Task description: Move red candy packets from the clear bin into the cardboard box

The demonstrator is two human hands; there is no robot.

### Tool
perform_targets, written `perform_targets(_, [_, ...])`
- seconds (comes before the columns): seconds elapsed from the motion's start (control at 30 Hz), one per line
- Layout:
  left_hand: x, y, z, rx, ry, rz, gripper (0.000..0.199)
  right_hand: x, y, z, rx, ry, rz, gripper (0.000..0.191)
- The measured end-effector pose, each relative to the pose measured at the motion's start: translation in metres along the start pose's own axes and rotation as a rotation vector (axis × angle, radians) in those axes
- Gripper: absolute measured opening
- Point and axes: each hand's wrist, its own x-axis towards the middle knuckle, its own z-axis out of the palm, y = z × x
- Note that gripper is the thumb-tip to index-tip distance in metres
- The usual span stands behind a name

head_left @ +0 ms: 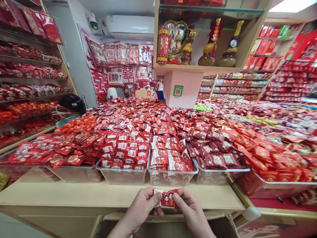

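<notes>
Between my two hands is a small red and white candy packet [167, 199] printed with two cartoon figures. The thumb and fingers of my left hand [145, 205] pinch its left end, and my right hand [187, 205] grips the right end. Both hands are above the front edge of the beige counter [119, 195]. Just behind them stands a clear plastic bin [170, 178] filled with similar red and white packets [159, 157]. To its left, another clear bin [121, 175] holds red packets [123, 150], and dark red packets [218, 158] fill the bin on its right.
An open cardboard box [163, 228] sits below my hands. Orange-red packets [269, 155] heap up at the right. A shelf cabinet [198, 68] with bottles hangs over the middle. Another person's dark-haired head [71, 103] shows at the left beside stocked shelves [29, 79].
</notes>
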Motion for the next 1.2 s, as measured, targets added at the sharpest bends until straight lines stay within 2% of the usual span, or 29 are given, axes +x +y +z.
perform_targets(0.1, [-0.004, 0.003, 0.001, 0.025, -0.008, 0.017, 0.037, -0.003, 0.001, 0.000, -0.004, 0.035, 0.002, 0.031])
perform_targets(0.2, [-0.005, 0.005, 0.001, -0.033, 0.047, 0.054, 0.035, -0.002, -0.006, -0.009, -0.069, 0.057, -0.020, 0.030])
perform_targets(0.3, [-0.004, 0.004, -0.001, -0.086, 0.106, 0.095, 0.027, 0.013, -0.029, -0.026, -0.132, 0.152, -0.115, 0.027])
perform_targets(0.4, [-0.002, 0.002, -0.001, -0.063, 0.071, 0.086, 0.022, 0.043, -0.055, -0.038, -0.163, 0.206, -0.159, 0.033])
perform_targets(0.5, [-0.002, -0.001, -0.002, -0.063, 0.052, 0.076, 0.021, 0.076, -0.066, -0.035, -0.292, 0.090, -0.135, 0.030])
perform_targets(0.63, [-0.002, -0.003, -0.002, -0.077, 0.049, 0.077, 0.022, 0.104, -0.056, -0.014, -0.578, -0.024, -0.168, 0.019])
perform_targets(0.77, [-0.003, -0.003, -0.001, -0.066, 0.052, 0.090, 0.023, 0.107, -0.050, 0.000, -0.774, -0.065, -0.201, 0.014])
perform_targets(0.93, [-0.004, 0.000, 0.001, -0.051, 0.044, 0.089, 0.019, 0.102, -0.059, 0.007, -0.948, -0.136, -0.195, 0.008])
perform_targets(1.2, [-0.005, -0.001, 0.001, -0.051, 0.041, 0.092, 0.018, 0.112, -0.066, 0.007, -0.910, -0.211, -0.161, 0.011])
